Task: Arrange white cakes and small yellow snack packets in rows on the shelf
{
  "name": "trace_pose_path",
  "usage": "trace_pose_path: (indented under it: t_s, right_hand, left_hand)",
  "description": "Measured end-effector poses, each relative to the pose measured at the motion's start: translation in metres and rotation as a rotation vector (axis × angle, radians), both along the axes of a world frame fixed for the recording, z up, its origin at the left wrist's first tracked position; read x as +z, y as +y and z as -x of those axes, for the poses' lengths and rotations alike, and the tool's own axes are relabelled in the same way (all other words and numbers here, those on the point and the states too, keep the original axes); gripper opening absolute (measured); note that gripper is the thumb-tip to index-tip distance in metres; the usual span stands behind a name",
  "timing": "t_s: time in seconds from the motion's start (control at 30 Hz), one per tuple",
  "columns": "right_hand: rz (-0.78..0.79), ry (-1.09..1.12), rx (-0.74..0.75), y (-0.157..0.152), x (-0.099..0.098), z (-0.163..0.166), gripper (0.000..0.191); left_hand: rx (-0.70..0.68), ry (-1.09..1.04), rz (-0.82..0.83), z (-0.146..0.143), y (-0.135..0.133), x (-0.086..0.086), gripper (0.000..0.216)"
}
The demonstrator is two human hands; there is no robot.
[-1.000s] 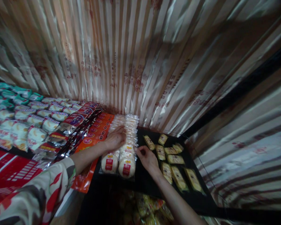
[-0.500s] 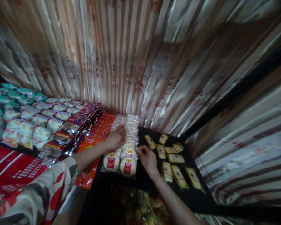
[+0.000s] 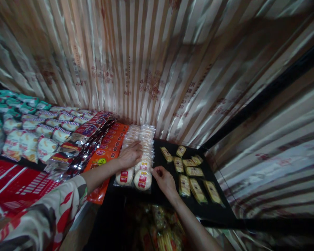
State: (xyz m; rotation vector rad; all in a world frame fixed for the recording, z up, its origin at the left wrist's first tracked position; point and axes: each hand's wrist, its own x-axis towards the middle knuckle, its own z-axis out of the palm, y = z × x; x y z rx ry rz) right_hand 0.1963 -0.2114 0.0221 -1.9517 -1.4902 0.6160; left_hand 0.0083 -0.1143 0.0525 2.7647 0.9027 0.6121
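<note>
Two rows of overlapping clear packets of round white rice crackers (image 3: 143,179) with red labels lie side by side on a black surface. My left hand (image 3: 131,154) rests across the rows from the left, its fingers stretched out over the upper packets. At the right edge of the right row, my right hand (image 3: 164,178) is closed, thumb and index finger pinched at a packet's edge. Several small yellow-wrapped snack packets (image 3: 194,172) are scattered on the black surface to the right of this hand.
An orange printed package (image 3: 108,144) and a stack of dark red packets (image 3: 94,127) lie left of the rows. Farther left are white snack bags (image 3: 45,150) and green-topped bags (image 3: 28,101). A striped curtain (image 3: 120,69) hangs behind; a black bar (image 3: 256,94) slants at right. More packets (image 3: 164,232) lie below.
My right hand has shifted slightly down along the right row's edge, still pinched. My left hand has moved slightly to the right over the packets. The view has shifted a little.
</note>
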Motion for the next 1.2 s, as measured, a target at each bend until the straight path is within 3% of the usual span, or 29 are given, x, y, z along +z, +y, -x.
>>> trace_pose_path:
  t_s: [0.17,0.3,0.5,0.67,0.77,0.87,1.03,1.2]
  right_hand:
    - [-0.056,0.101,-0.033,0.001,-0.004,0.005,0.033]
    - [-0.067,0.172,-0.054,0.005,-0.002,0.011,0.035]
    - [-0.141,0.131,-0.043,0.000,-0.005,0.010,0.038]
    - [-0.347,-0.029,-0.047,0.003,-0.004,0.003,0.043]
    - [-0.460,-0.188,0.054,0.027,0.005,-0.004,0.046]
    - [-0.467,-0.358,0.132,0.066,0.018,-0.009,0.051]
    - [-0.209,-0.604,0.217,0.140,0.042,-0.002,0.057]
    - [0.011,-0.639,0.208,0.203,0.054,0.015,0.067]
  left_hand:
    - [0.011,-0.040,-0.032,0.001,-0.003,0.002,0.006]
    - [0.030,-0.091,-0.075,0.004,-0.025,-0.002,0.016]
    - [0.234,-0.027,-0.263,0.000,-0.100,-0.034,0.037]
    - [0.439,-0.020,-0.372,-0.016,-0.143,-0.062,0.050]
    - [0.413,-0.077,-0.439,-0.031,-0.145,-0.073,0.043]
    - [0.421,-0.133,-0.483,-0.041,-0.137,-0.078,0.041]
    - [0.473,-0.229,-0.550,-0.044,-0.120,-0.088,0.041]
    - [0.545,-0.301,-0.699,-0.057,-0.104,-0.111,0.034]
